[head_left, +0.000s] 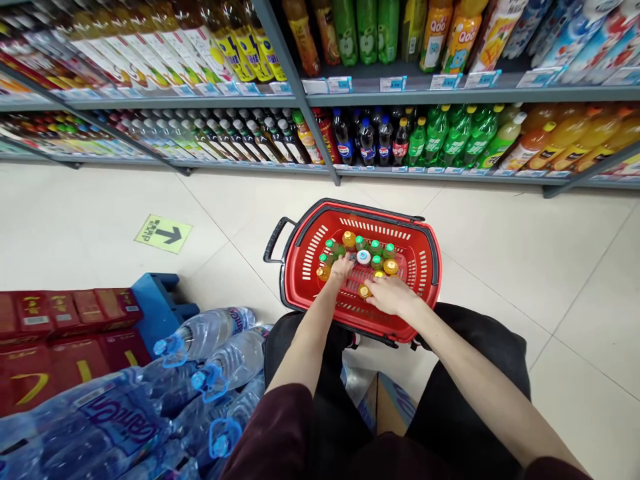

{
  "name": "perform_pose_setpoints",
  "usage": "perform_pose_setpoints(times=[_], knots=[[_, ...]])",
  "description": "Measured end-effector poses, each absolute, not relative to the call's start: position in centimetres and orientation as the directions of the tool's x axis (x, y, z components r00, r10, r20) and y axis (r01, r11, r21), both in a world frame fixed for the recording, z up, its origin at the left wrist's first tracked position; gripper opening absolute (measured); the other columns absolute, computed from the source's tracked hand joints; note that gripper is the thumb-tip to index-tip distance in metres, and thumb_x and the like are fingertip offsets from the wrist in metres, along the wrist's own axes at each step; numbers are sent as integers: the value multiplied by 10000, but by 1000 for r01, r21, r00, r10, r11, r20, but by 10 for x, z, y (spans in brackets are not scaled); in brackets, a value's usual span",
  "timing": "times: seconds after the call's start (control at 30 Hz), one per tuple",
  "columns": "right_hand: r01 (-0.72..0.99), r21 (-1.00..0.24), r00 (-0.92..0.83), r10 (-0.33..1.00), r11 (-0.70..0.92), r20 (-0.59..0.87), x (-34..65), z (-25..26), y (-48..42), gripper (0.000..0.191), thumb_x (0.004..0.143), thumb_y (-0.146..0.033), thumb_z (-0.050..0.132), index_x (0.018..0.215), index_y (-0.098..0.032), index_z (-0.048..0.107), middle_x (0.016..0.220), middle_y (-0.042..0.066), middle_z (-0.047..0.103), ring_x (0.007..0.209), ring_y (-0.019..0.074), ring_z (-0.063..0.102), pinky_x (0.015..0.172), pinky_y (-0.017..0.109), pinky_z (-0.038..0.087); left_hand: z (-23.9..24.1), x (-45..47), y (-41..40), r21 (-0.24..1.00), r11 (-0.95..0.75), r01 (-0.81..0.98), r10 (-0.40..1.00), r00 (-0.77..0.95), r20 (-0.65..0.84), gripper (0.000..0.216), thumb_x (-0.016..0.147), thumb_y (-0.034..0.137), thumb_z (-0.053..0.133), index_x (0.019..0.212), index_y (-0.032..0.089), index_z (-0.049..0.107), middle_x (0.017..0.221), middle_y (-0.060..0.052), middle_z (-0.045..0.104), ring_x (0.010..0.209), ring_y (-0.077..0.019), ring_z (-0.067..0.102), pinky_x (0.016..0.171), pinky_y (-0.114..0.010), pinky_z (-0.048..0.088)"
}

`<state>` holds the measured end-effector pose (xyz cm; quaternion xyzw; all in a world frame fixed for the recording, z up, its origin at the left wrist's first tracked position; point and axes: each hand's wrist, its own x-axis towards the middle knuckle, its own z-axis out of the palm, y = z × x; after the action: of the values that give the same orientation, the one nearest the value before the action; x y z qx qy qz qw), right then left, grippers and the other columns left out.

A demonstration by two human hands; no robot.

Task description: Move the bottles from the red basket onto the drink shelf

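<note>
A red plastic shopping basket (296,268) with black handles stands on the floor between my knees. Several upright bottles are in it, seen mostly from above: green-capped ones (375,247), orange drinks (349,239) and a white-capped bottle (363,257). My left hand (342,266) reaches in at the left-centre, fingers curled around what looks like a dark-capped bottle (353,258). Lower right in the basket, my right hand (391,295) has its fingers bent around a yellow-capped bottle (365,291); another yellow cap (379,274) shows just above those fingers.
Drink shelves (440,93) run along the far side. Large water bottles (220,373) are stacked close on my left, beside red boxes (60,320) and a blue pallet (160,307). A yellow arrow sign (163,233) lies on the tiles. An opened carton (385,403) sits beneath me.
</note>
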<state>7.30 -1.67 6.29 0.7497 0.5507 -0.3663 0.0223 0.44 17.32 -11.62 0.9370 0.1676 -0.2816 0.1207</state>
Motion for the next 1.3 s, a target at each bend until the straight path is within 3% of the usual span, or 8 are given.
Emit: perform_pose_setpoints(times=[0.3,0.47,0.57,0.73,0.83,1.0,1.13,1.3], knots=[[822,-367,170,801,-436,-573,82,69,-21,438,972,-285,635,1365,-94,601,1318,232,687,1224,385,671,969,468,536,-23,-5,160,70,-922,381,294,805,-515,334,812,179,592,1111,131,735,1243,-188,671,1038,-334,714,860,-417,555],[800,-423,208,859,-425,-468,77,61,-17,861,828,-366,826,1544,-131,411,1513,241,537,1381,399,545,1091,508,465,65,-32,142,164,-929,332,260,900,-351,236,807,197,536,963,195,713,1092,-97,697,939,-276,706,750,-360,502],[708,-629,200,946,-319,-255,73,51,-9,1056,645,-330,943,1547,-216,408,1578,181,479,1442,377,472,1156,523,401,100,-46,133,389,-859,332,300,943,-144,98,713,162,540,759,206,614,892,-46,645,824,-221,649,663,-330,435],[476,-857,219,971,-196,-100,69,52,3,702,659,-278,862,1306,-173,609,1126,78,733,1001,258,690,860,345,526,123,-48,136,804,-571,166,424,898,115,149,527,133,529,647,206,483,796,-10,570,739,-180,552,671,-324,409],[421,-885,307,949,-197,-66,69,56,6,534,667,-239,799,1176,-148,667,980,40,738,824,198,657,733,283,495,125,-45,142,890,-437,131,468,878,100,227,531,146,536,750,203,555,840,-11,598,764,-184,558,693,-323,431],[249,-947,468,881,-202,-65,76,53,2,434,639,-258,810,1030,-125,678,932,60,747,841,208,665,780,315,546,103,-42,143,997,-76,29,485,874,12,540,676,183,569,1215,202,594,1215,-86,684,1071,-248,620,875,-355,511],[154,-978,541,840,-143,-37,84,59,-3,380,669,-329,842,978,-157,702,969,87,769,883,239,705,883,390,576,67,-33,135,971,237,10,477,870,-125,448,842,297,587,1280,216,627,1362,-90,659,1285,-283,583,1111,-442,460],[24,-999,669,743,-23,-1,96,62,-6,399,732,-470,804,1011,-220,669,1001,85,758,934,269,722,906,420,591,34,-13,110,895,444,52,267,945,-188,534,963,573,545,1385,257,631,1459,-82,628,1404,-316,529,1188,-494,433]])
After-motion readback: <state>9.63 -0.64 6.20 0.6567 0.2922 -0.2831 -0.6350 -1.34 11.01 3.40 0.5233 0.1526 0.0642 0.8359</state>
